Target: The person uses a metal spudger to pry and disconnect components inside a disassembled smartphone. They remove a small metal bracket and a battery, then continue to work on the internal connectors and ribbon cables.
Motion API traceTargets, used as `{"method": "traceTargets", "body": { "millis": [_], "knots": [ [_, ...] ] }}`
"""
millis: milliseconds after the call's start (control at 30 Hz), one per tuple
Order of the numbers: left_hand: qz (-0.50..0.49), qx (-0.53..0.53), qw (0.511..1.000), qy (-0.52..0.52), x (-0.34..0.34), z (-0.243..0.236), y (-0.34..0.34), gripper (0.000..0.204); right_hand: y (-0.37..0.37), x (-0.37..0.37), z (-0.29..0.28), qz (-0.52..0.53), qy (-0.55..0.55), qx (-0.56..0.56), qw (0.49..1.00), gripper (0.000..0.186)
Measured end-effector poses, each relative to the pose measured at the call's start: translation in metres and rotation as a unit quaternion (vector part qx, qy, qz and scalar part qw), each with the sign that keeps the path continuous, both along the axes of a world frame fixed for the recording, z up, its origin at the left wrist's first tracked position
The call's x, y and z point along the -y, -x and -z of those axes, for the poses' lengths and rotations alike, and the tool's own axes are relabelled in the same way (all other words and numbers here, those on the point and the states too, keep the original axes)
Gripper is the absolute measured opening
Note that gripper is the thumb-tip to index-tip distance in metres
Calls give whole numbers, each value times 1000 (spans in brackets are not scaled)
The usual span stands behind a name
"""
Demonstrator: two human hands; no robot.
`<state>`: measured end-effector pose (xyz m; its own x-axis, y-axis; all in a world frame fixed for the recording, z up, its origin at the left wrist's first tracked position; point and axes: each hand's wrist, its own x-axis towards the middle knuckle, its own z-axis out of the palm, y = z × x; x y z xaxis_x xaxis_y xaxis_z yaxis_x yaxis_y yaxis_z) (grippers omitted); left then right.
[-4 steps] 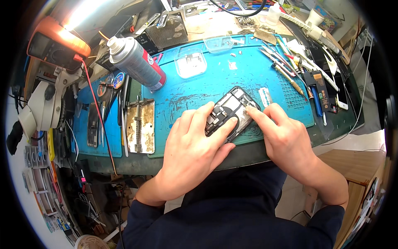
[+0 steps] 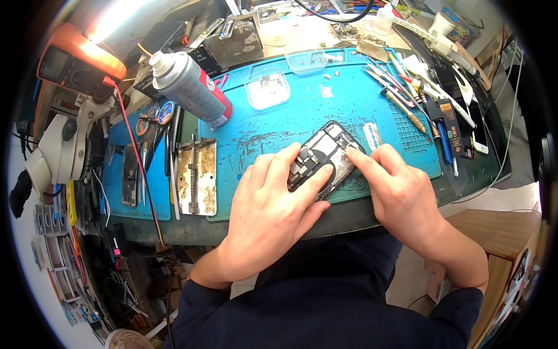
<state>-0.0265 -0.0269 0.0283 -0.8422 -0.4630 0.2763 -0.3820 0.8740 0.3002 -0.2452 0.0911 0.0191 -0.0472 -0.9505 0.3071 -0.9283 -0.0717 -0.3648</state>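
Note:
An opened phone (image 2: 332, 143), its inner parts bare, lies tilted on the blue work mat (image 2: 261, 125). My left hand (image 2: 264, 200) is closed on its near left side, with the fingers on the far edge and the index finger lying over the inside. On the phone's right side, the index fingertip of my right hand (image 2: 403, 189) presses on the inner parts. The other fingers of that hand are curled in, and its thumb is mostly hidden, so anything between them cannot be made out. A small white-and-silver strip (image 2: 372, 136) lies just beyond the phone.
Left of the phone are a metal board holder (image 2: 197, 177), a spray can (image 2: 195, 90) and an orange multimeter (image 2: 81, 61). Clear plastic boxes (image 2: 267, 87) with small parts stand behind. Tweezers (image 2: 392, 84) and a blue-handled screwdriver (image 2: 444, 142) lie at the right.

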Motion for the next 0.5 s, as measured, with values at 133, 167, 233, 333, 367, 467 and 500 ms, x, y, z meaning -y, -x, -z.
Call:
{"method": "traceTargets", "body": {
  "millis": [133,167,233,333,367,467,500],
  "knots": [
    [0,0,1000,-2,0,0,0,54,-3,-1,-1,6,15,-46,999,45],
    [1,0,1000,-2,0,0,0,54,-4,-3,-3,8,17,-62,998,44],
    [1,-1,1000,-3,1,0,0,54,-5,-4,-7,8,30,-118,992,39],
    [1,-1,1000,-4,0,-1,1,54,-4,-1,-5,4,63,-160,985,34],
    [1,-1,1000,-4,0,-1,1,54,-3,1,-4,2,75,-167,983,32],
    [1,-5,1000,-5,0,0,0,54,-2,1,-9,-26,48,-186,981,32],
    [1,-6,1000,-4,0,0,1,55,-1,2,-9,-32,45,-175,983,32]
  ]
}}
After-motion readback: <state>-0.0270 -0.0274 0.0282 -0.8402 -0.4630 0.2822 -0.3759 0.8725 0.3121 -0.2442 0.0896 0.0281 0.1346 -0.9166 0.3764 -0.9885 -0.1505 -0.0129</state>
